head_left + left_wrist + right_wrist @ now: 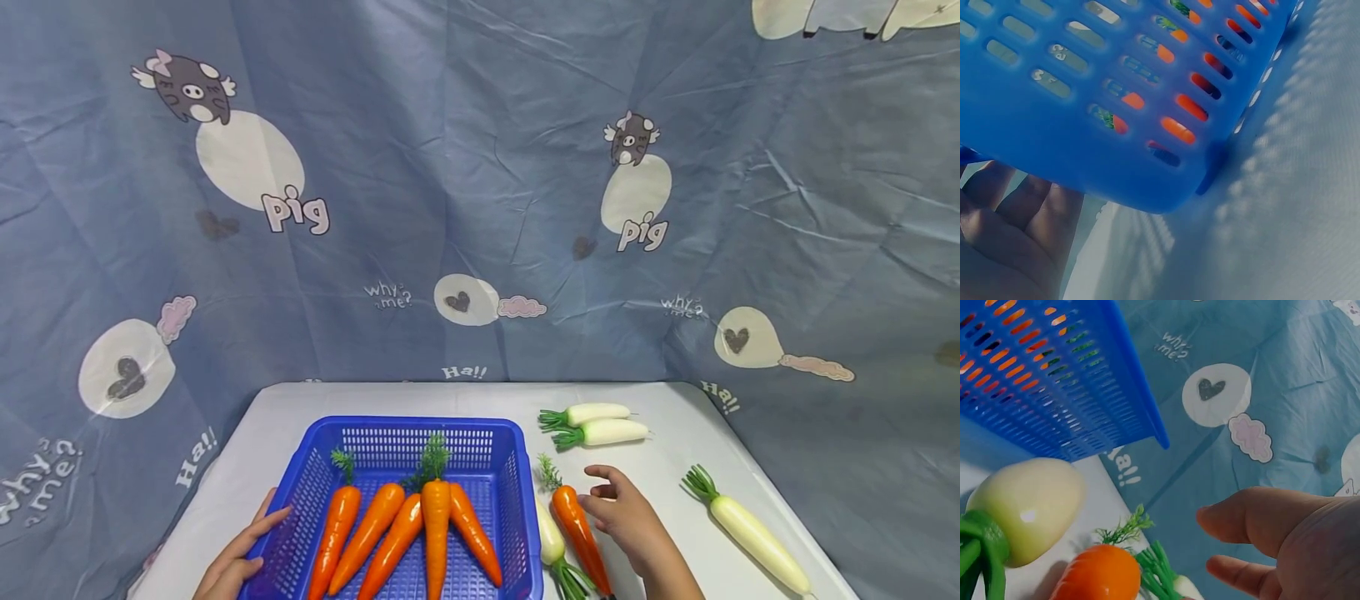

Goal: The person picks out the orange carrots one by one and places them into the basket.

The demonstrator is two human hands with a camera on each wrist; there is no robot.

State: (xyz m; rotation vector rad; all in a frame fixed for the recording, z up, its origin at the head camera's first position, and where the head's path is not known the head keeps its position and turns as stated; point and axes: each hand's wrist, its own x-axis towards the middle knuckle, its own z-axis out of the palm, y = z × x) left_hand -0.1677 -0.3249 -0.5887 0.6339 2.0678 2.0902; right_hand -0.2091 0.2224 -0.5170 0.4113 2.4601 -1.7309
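My left hand [238, 560] is at the left side of the blue plastic basket [528, 508], its fairly straight fingers touching the rim. In the left wrist view the fingertips [1054, 203] are partly hidden by the basket. Several orange carrots [339, 529] with green tops lie in the basket. To its right, my right hand [624, 518] hovers beside a loose carrot [577, 525], thumb and fingers spread apart and holding nothing. In the right wrist view the carrot [1100, 575] is below and left of the hand [1291, 540]. A white radish [551, 542] lies between that carrot and the basket.
Two small white radishes [611, 431] lie at the back right of the white table [667, 454]. A long white radish [757, 537] lies near the right edge. A blue printed cloth [487, 225] hangs around the table's back and sides.
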